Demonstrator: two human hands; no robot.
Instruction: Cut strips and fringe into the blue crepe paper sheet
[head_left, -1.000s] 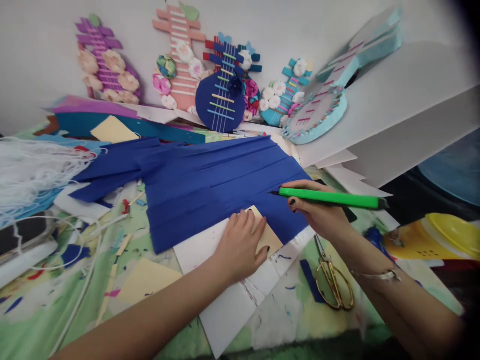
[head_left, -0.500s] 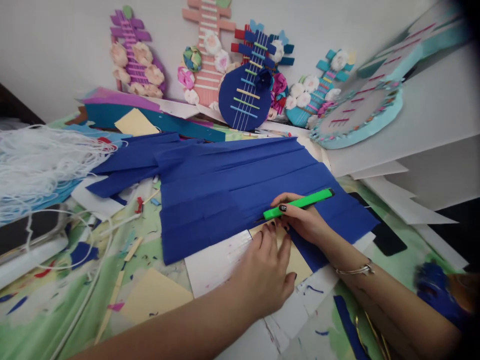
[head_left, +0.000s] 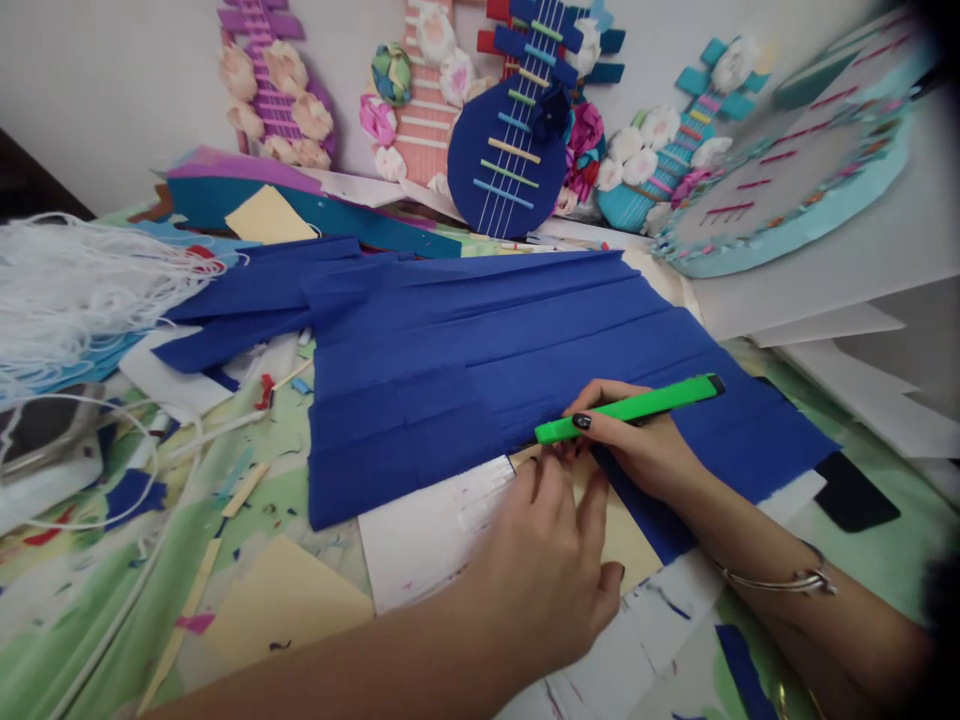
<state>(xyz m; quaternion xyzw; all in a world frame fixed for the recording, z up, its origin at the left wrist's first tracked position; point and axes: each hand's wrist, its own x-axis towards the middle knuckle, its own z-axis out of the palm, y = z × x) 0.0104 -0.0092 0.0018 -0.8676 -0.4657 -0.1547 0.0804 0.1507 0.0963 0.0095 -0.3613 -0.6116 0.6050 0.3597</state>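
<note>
A bright green utility knife [head_left: 637, 408] lies slantwise in my right hand [head_left: 649, 455], gripped between thumb and fingers. Its lower end points left, close above the near edge of a wide sheet of creased blue paper [head_left: 420, 350]. My left hand [head_left: 540, 580] presses down on a cream card [head_left: 630, 535], fingers lying over it and thumb apart. The card rests on the blue paper and a white board [head_left: 427, 530]. The fingertips of both hands nearly meet, and whether the blade touches the paper is hidden there.
Decorated lute-shaped crafts, one of them dark blue [head_left: 502, 165], lean on the back wall. To the left are tangled white cord [head_left: 90, 290], a phone [head_left: 49, 425] and paper scraps. Another cream card [head_left: 292, 600] lies front left; a black flat object [head_left: 855, 495] is at right.
The view has tilted down and shifted, moving the scene in frame. My right hand still grips the knife at nearly the same place on the paper; my left hand stays on the cream card.
</note>
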